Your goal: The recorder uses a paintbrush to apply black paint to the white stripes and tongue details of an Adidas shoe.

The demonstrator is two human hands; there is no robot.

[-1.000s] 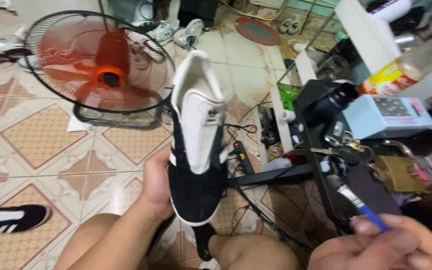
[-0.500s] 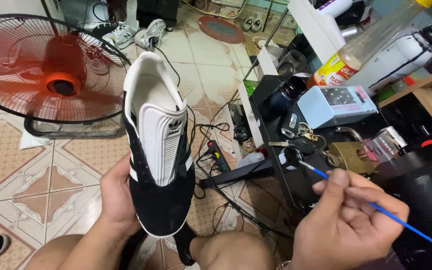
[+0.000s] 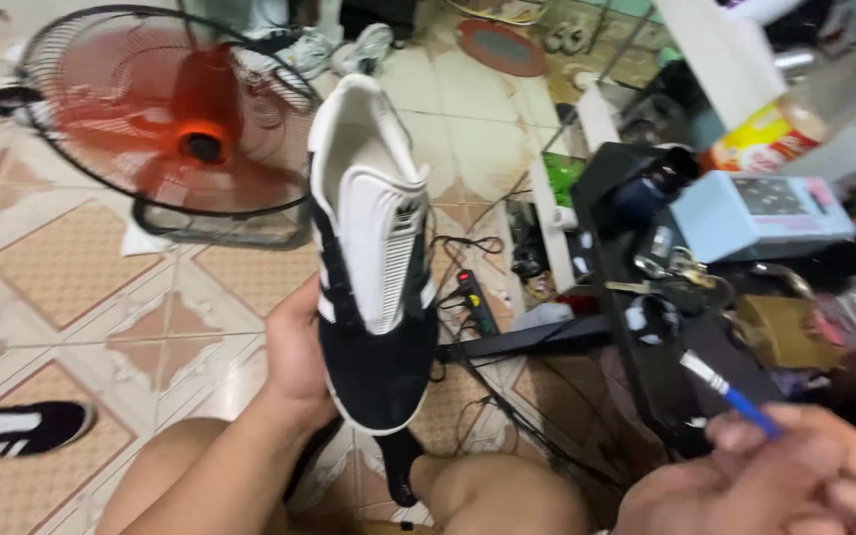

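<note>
The tiled floor (image 3: pixel 71 267) is taking up most of the view, patterned in tan and cream. At about ten o'clock a red floor fan (image 3: pixel 165 129) is standing in its black wire cage, its blades blurred. Over at three o'clock a dark, crowded workbench (image 3: pixel 646 297) is carrying a pale blue box (image 3: pixel 760 213), a yellow packet (image 3: pixel 760 144) behind it and a bunch of keys (image 3: pixel 681 267) just in front.

Near the centre the left hand (image 3: pixel 299 357) is holding up a black suede shoe (image 3: pixel 374 263) — fingers wrapping round its side from the left, toe pointing down toward six o'clock, white tongue and white lining facing the viewer. Below it, bare knees are showing, and cables and a black power strip (image 3: pixel 473 302) are lying on the tiles just right of the shoe.

At four to five o'clock the right hand (image 3: pixel 795 476) is closing its fingers on a blue-handled brush (image 3: pixel 730 391), the pale bristles angling toward eleven o'clock — well apart from the shoe. A second black shoe (image 3: pixel 17 428) is lying at eight o'clock.
</note>
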